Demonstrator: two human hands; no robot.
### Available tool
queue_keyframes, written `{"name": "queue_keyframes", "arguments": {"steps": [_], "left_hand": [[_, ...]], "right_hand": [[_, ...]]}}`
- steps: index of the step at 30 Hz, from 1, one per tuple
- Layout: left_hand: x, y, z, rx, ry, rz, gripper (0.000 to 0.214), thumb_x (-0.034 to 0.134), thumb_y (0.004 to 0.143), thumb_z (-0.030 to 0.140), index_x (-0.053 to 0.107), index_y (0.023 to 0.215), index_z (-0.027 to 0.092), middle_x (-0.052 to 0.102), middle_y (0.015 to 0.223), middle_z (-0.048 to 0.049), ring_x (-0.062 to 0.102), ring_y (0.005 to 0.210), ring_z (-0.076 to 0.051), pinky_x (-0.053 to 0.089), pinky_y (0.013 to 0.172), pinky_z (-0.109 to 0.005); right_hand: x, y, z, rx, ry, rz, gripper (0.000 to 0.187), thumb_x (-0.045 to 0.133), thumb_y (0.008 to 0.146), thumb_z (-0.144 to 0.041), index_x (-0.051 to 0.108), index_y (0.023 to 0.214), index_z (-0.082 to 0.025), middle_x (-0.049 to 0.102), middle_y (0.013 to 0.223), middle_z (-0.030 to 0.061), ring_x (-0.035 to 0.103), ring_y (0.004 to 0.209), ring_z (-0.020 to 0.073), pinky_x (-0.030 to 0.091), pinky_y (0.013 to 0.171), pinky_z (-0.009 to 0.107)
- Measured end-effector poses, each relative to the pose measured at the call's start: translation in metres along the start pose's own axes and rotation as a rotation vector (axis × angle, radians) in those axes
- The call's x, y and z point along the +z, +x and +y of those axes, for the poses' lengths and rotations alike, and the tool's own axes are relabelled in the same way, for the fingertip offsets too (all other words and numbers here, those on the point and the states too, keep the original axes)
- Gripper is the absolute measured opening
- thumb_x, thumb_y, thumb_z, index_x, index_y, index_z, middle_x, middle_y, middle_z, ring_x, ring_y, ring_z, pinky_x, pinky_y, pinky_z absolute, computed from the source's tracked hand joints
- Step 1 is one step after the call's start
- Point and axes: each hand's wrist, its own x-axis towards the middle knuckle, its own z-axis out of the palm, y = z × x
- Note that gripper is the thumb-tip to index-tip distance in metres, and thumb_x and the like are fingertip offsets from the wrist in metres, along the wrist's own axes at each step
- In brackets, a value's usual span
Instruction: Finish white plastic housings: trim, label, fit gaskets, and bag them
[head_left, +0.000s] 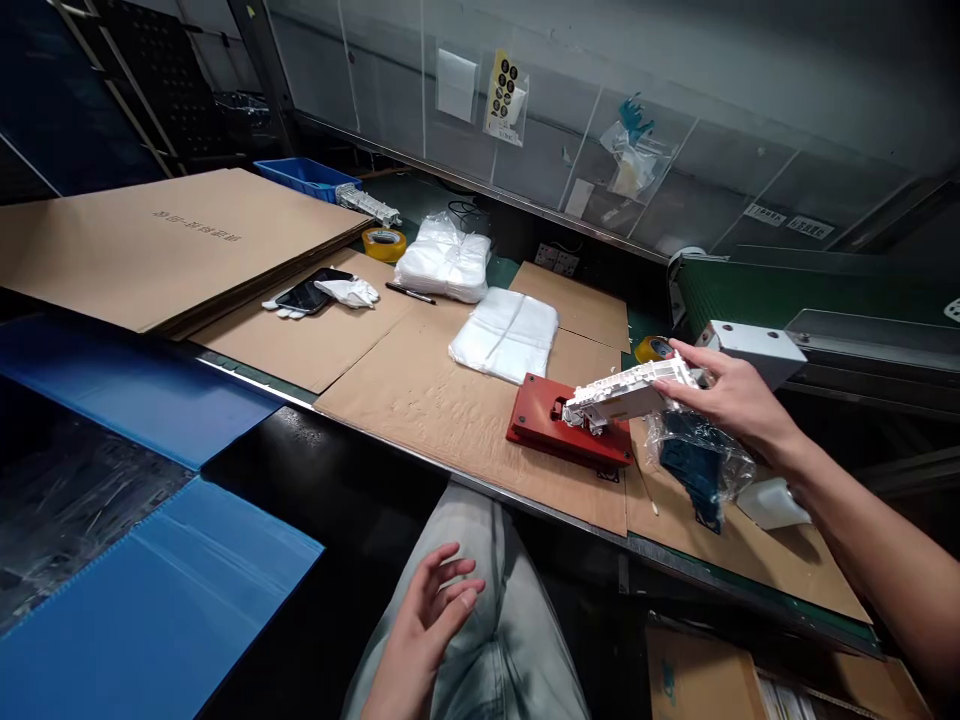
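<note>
My right hand (731, 395) grips a long white plastic part (628, 392) at its right end and holds it tilted just above a red fixture plate (551, 432) on the cardboard-covered bench. My left hand (426, 612) rests low by my knee, fingers spread and loosely curled, holding nothing. A clear plastic bag with blue parts (701, 462) lies right below my right hand.
Stacks of white folded bags (508, 333) (445, 262) lie further back. A phone and white gloves (319, 293), a pen (410, 293) and a yellow tape roll (384, 243) sit at left. Large cardboard sheets (150, 240), blue plastic panels (135, 400) and a green conveyor (750, 290) surround the bench.
</note>
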Motion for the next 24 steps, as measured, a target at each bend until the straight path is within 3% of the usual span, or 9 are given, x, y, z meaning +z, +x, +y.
{"name": "queue_keyframes", "arguments": {"steps": [2,7,11,16,21,24], "left_hand": [[-0.001,0.001,0.001,0.006,0.017,-0.006,0.060,0.083,0.070,0.046,0.062,0.121,0.021,0.072,0.113,-0.0103,0.071,0.101,-0.029,0.051,0.093,-0.038],[0.009,-0.003,0.010,0.008,0.038,-0.034,0.057,0.080,0.075,0.045,0.061,0.123,0.023,0.071,0.117,-0.0093,0.070,0.106,-0.028,0.052,0.094,-0.035],[0.012,-0.003,0.012,0.020,0.033,-0.037,0.055,0.081,0.074,0.045,0.063,0.121,0.023,0.071,0.115,-0.0091,0.070,0.104,-0.027,0.053,0.092,-0.034],[0.011,0.004,0.009,-0.005,0.031,-0.037,0.054,0.081,0.072,0.046,0.065,0.118,0.023,0.072,0.113,-0.0087,0.070,0.101,-0.026,0.053,0.089,-0.033],[0.033,0.012,0.011,0.014,-0.041,-0.156,0.046,0.081,0.073,0.039,0.067,0.113,0.020,0.073,0.104,-0.0082,0.070,0.094,-0.024,0.053,0.087,-0.035],[0.062,0.012,0.016,0.010,-0.114,-0.327,0.042,0.081,0.075,0.034,0.067,0.111,0.017,0.072,0.103,-0.0103,0.071,0.090,-0.024,0.053,0.083,-0.036]], "right_hand": [[0.004,0.014,-0.022,-0.088,-0.061,-0.099,0.073,0.078,0.076,-0.058,0.066,0.137,-0.020,0.066,0.137,0.0134,0.062,0.122,0.0334,0.047,0.106,0.044],[0.019,0.036,-0.070,-0.268,-0.392,-0.332,0.086,0.064,0.076,-0.079,0.063,0.132,-0.015,0.070,0.120,0.0194,0.065,0.108,0.0385,0.052,0.090,0.047],[0.012,0.039,-0.077,-0.367,-0.382,-0.418,0.098,0.067,0.074,-0.077,0.050,0.145,-0.013,0.055,0.145,0.0206,0.054,0.130,0.0392,0.047,0.102,0.045],[0.002,0.045,-0.070,-0.492,-0.320,-0.617,0.067,0.068,0.080,-0.069,0.065,0.126,-0.021,0.067,0.127,0.0133,0.065,0.109,0.0331,0.051,0.088,0.037],[0.010,0.050,-0.074,-0.490,-0.323,-0.622,0.059,0.078,0.075,-0.060,0.069,0.116,-0.019,0.069,0.122,0.0145,0.068,0.104,0.0335,0.051,0.082,0.035],[-0.001,0.048,-0.075,-0.327,-0.061,-0.495,0.075,0.089,0.060,-0.054,0.069,0.123,-0.019,0.071,0.123,0.0104,0.066,0.111,0.0331,0.051,0.094,0.037]]}}
